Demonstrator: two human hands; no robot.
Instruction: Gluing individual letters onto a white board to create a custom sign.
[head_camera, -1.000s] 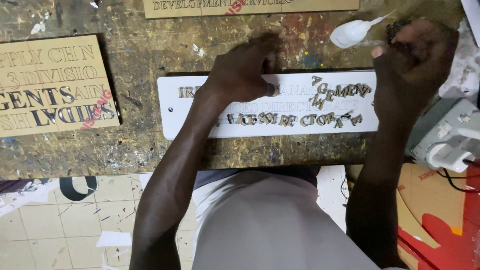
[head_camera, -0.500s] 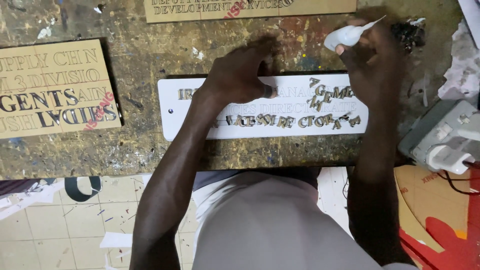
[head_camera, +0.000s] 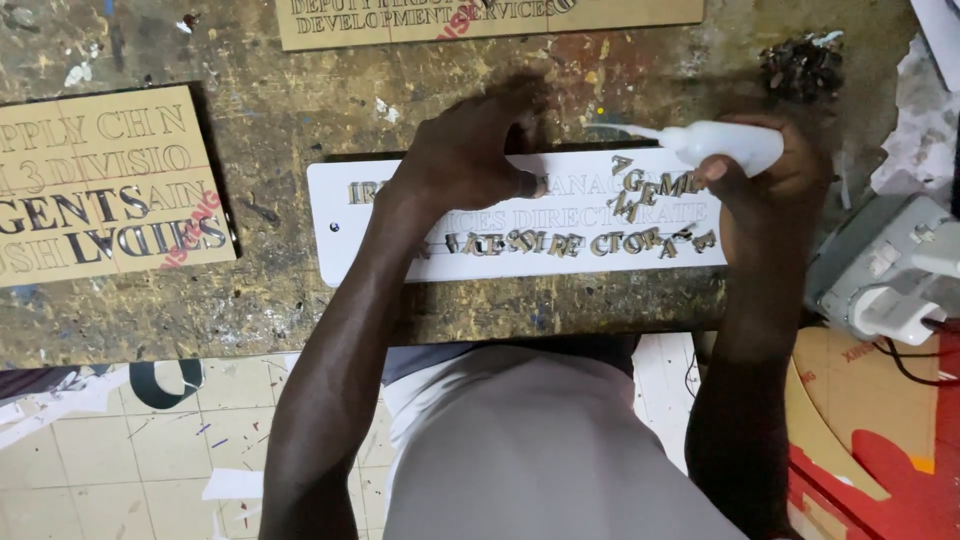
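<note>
Nearest you, loose gold cut-out letters (head_camera: 560, 242) lie scattered along the lower edge of the white sign plate (head_camera: 340, 200) on the worn workbench (head_camera: 300, 110). Your left hand (head_camera: 465, 160) presses fingers down on the plate's middle, holding nothing. Your right hand (head_camera: 775, 175) is closed around a white glue bottle (head_camera: 725, 143), nozzle pointing left over the plate. Farther off, 2 tan letter boards (head_camera: 100, 185) lie flat.

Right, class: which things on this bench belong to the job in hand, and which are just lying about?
In use:
white sign, under the left hand
loose cut letters on it
white squeeze bottle, in the right hand

Lying about:
tan boards, at left and top edge
grey box, at right
</note>
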